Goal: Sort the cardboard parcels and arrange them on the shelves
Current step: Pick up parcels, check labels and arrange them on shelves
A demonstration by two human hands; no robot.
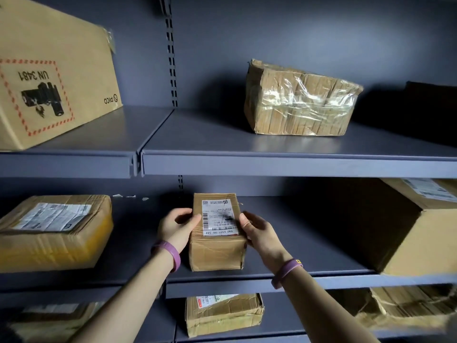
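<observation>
A small brown cardboard parcel (216,251) with a white shipping label on top sits on the middle shelf (309,268), near its front edge. My left hand (176,225) holds its left side, thumb on the top face. My right hand (257,231) holds its right side with the thumb on the label's edge. Both wrists wear purple bands.
The middle shelf also carries a flat yellow-taped parcel (54,231) at left and a big box (420,231) at right. On the upper shelf stand a large box marked UN 3481 (49,78) and a crumpled taped parcel (299,102). More parcels (222,315) lie below.
</observation>
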